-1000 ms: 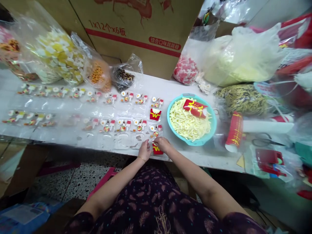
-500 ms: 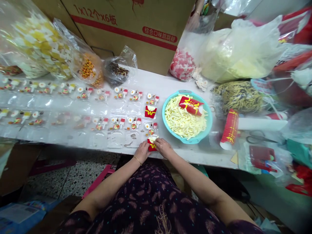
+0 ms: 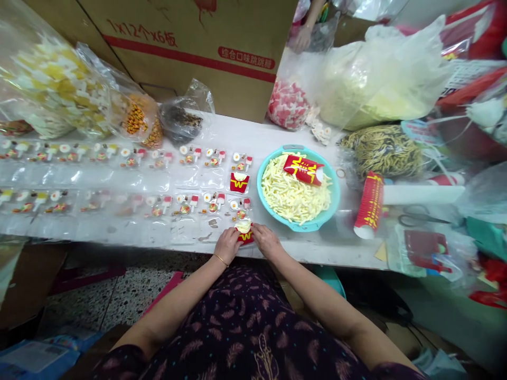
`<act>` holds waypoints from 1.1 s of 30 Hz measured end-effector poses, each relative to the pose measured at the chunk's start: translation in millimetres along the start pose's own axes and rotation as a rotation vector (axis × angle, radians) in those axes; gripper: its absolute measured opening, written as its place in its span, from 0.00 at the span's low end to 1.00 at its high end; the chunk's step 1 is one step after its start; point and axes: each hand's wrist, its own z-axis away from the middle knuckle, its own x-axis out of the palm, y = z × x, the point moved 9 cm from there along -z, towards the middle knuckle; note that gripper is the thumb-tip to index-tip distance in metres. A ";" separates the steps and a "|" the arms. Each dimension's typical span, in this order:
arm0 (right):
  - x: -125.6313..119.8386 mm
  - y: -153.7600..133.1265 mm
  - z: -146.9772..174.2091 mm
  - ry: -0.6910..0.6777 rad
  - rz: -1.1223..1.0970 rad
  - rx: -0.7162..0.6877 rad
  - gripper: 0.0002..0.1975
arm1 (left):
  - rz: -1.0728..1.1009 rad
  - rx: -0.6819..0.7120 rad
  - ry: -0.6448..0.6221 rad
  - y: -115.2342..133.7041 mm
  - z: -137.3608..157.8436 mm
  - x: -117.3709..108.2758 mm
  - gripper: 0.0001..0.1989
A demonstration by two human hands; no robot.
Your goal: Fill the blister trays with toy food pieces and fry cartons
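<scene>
At the table's front edge, a small red toy fries box (image 3: 246,235) with a yellow zigzag mark and pale fries on top lies between my hands. My left hand (image 3: 228,244) pinches its left side, and my right hand (image 3: 266,241) grips its right side with the fingers curled. Just beyond it is a clear packet (image 3: 240,208) holding tiny toy food pieces. A second red fries box (image 3: 239,182) lies on a packet in the row behind. To the right, a turquoise basin (image 3: 260,196) holds pale toy fries, with a folded red carton (image 3: 303,169) on top.
Two rows of clear packets with toy food run leftward. Bags of yellow-white pieces (image 3: 63,79), orange pieces (image 3: 137,117) and pink-white pieces (image 3: 289,104) stand behind. On the right are stacked red cartons (image 3: 370,203) and scissors (image 3: 423,217). Another person's hand (image 3: 304,37) shows beyond the large cardboard box (image 3: 190,84).
The whole view has shifted slightly, so things on the table appear a little farther left. Both hands stay on the fries box, the right hand's fingers now nearer its right edge.
</scene>
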 end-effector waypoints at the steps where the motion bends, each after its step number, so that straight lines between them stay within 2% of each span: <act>1: 1.3 -1.0 -0.9 -0.003 0.006 -0.006 0.17 | -0.018 0.002 -0.014 0.8 -0.9 2.2 0.13; 4: 5.8 -13.0 -6.7 -0.032 0.034 -0.064 0.16 | -0.088 -0.010 -0.082 0.8 -5.4 10.5 0.12; 6: -0.7 -17.0 -6.7 -0.023 0.017 -0.069 0.15 | -0.129 -0.017 -0.129 -0.4 -8.2 13.7 0.11; 8: -22.7 -11.8 -0.5 0.035 -0.042 -0.056 0.14 | -0.142 -0.022 -0.142 -2.3 -10.3 11.9 0.11; 9: -41.3 -3.7 4.6 0.099 -0.078 -0.039 0.14 | -0.135 -0.027 -0.130 -3.2 -11.6 8.8 0.13; 11: -92.9 29.9 18.3 0.321 -0.128 0.074 0.14 | -0.090 -0.034 -0.070 -2.6 -16.3 -1.2 0.14; 13: -150.1 83.8 37.6 0.613 -0.130 0.320 0.15 | -0.016 -0.021 0.009 4.9 -25.0 -14.0 0.12; 15: -189.5 138.3 50.9 0.812 -0.113 0.578 0.16 | 0.060 0.022 0.083 21.4 -37.9 -28.1 0.10; 17: -202.4 181.8 42.0 0.806 -0.133 0.734 0.16 | 0.121 0.081 0.139 44.8 -53.7 -41.9 0.10; 19: -195.5 210.4 18.7 0.671 -0.210 0.770 0.14 | 0.153 0.129 0.169 70.1 -70.8 -53.1 0.11; 21: -182.1 224.7 1.2 0.537 -0.316 0.752 0.13 | 0.142 0.173 0.181 95.2 -87.7 -61.0 0.13; 23: -178.8 232.3 4.2 0.511 -0.360 0.762 0.13 | 0.091 0.222 0.168 119.3 -103.4 -64.3 0.16; 26: -202.5 236.4 45.7 0.679 -0.206 0.848 0.14 | 0.035 0.272 0.138 149.3 -121.9 -64.7 0.19; 28: -219.3 225.5 75.1 0.771 -0.093 0.843 0.13 | 0.038 0.292 0.153 165.5 -127.6 -66.7 0.24; 30: -221.5 198.8 84.7 0.732 -0.081 0.689 0.12 | 0.043 0.333 0.181 180.7 -126.0 -67.8 0.33; 33: -196.5 133.8 76.5 0.541 -0.172 0.349 0.11 | 0.061 0.415 0.152 195.0 -113.8 -58.6 0.41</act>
